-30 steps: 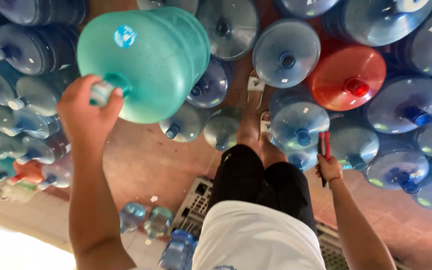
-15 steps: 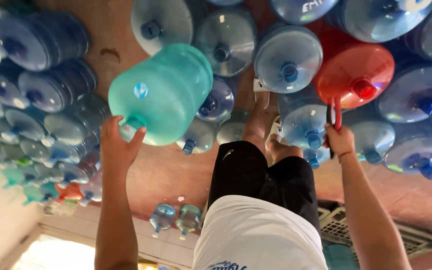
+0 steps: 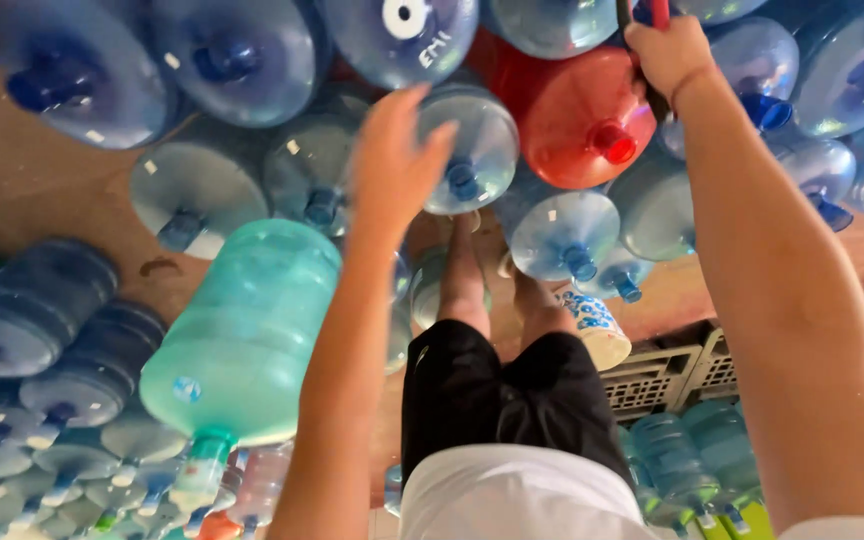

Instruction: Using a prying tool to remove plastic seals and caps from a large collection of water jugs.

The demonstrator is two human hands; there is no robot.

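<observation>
One teal water jug (image 3: 242,335), translucent, lies beside the open left hand (image 3: 397,160).

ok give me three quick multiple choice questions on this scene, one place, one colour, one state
1. The green jug lies: A) left of the left arm B) on the crate C) in the right hand.
2. The jug beside the right hand, which grips a red tool, is: A) yellow B) red C) black.
3. The left hand is: A) shut on a jug B) out of view C) open.
Key: 1 A, it sits on the floor past that arm; 2 B, a red jug shows under the wrist; 3 C, fingers spread, holding nothing.
</observation>
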